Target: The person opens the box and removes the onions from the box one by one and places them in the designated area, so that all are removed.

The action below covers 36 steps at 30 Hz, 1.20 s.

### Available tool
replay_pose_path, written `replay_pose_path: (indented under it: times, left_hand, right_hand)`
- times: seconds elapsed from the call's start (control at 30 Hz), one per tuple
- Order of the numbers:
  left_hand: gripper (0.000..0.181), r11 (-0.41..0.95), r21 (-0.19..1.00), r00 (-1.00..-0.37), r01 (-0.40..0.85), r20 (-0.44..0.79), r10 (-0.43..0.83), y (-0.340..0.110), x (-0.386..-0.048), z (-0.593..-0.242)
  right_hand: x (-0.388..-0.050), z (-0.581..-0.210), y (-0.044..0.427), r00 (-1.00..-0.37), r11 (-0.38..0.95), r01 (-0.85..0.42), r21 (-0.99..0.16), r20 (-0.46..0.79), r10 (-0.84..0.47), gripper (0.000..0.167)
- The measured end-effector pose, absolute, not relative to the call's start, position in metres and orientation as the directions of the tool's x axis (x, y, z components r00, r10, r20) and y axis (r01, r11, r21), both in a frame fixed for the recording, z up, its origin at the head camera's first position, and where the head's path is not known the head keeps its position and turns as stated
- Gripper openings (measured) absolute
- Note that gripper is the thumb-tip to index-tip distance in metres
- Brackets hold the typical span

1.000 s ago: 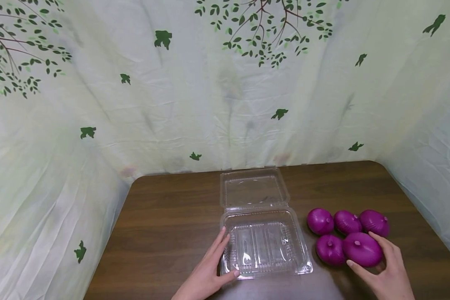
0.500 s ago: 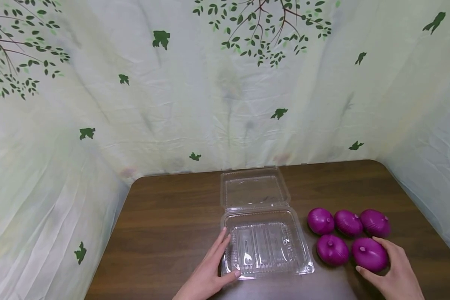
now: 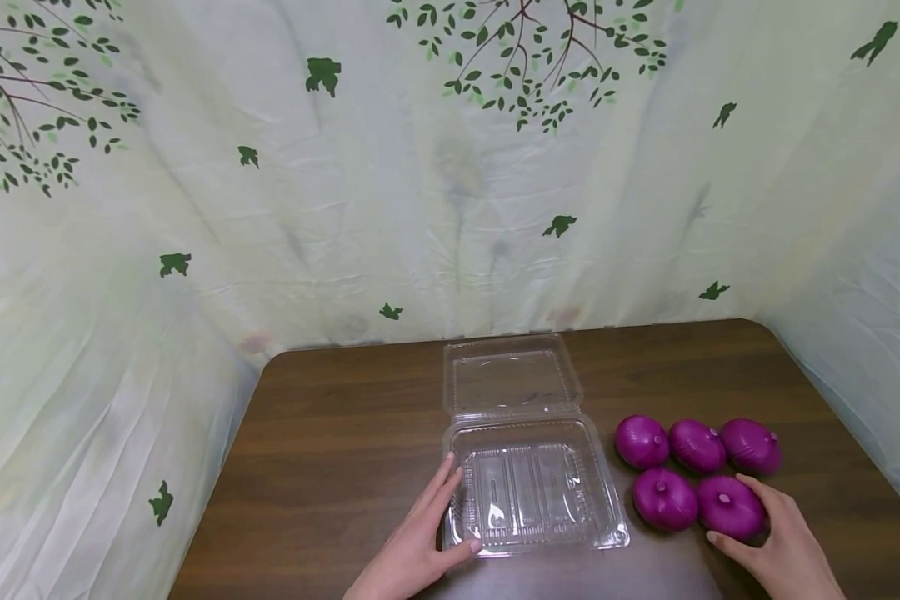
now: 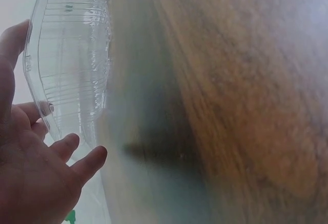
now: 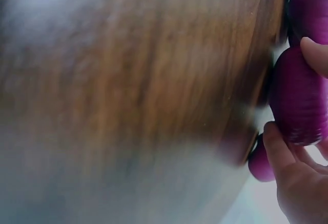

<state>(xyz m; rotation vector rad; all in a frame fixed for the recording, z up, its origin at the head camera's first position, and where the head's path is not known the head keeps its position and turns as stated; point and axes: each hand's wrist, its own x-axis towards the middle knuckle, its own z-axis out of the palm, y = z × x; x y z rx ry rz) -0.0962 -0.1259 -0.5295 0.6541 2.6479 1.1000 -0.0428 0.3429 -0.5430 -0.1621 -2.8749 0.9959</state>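
Note:
My right hand point(image 3: 783, 542) grips a purple onion point(image 3: 735, 518) at the near right of the group, thumb on its near side and fingers on its far right side. In the right wrist view the fingers and thumb hold the same onion point(image 5: 297, 98) from opposite sides. It sits against another purple onion point(image 3: 663, 504) to its left. My left hand point(image 3: 420, 533) rests at the near left corner of a clear plastic clamshell container point(image 3: 525, 492), fingers fairly straight along the left rim, thumb at the front edge. The left wrist view shows spread fingers beside the container wall point(image 4: 72, 65).
Behind the front pair, a row of three purple onions point(image 3: 697, 446) stands on the brown wooden table point(image 3: 330, 467). The container's lid point(image 3: 513, 375) lies folded back toward the far table edge. A leaf-patterned cloth point(image 3: 457, 208) hangs around the table.
The gripped onion was higher and over the group, came down toward the right, then slid left against its neighbour. My left hand and the container have stayed nearly in place.

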Motion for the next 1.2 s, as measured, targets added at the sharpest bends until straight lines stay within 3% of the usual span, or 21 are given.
replay_pose_path:
  times: [0.23, 0.37, 1.2]
  left_hand:
    - [0.092, 0.620, 0.709, -0.876, 0.336, -0.007, 0.482, -0.1282, -0.0943, -0.5278]
    - [0.093, 0.616, 0.710, -0.873, 0.341, -0.003, 0.487, -0.1296, -0.0932, -0.5283]
    - [0.092, 0.618, 0.713, -0.878, 0.331, -0.007, 0.479, -0.1307, -0.0934, -0.5263]
  right_hand:
    - [-0.0487, -0.5398, 0.3443, -0.983, 0.763, 0.181, -0.621, -0.128, 0.129, 0.099]
    - [-0.0504, -0.5411, 0.3445, -0.975, 0.757, 0.216, -0.617, -0.173, 0.137, 0.103]
    - [-0.0517, -0.5439, 0.3454, -0.982, 0.766, 0.186, -0.616, -0.151, 0.117, 0.106]
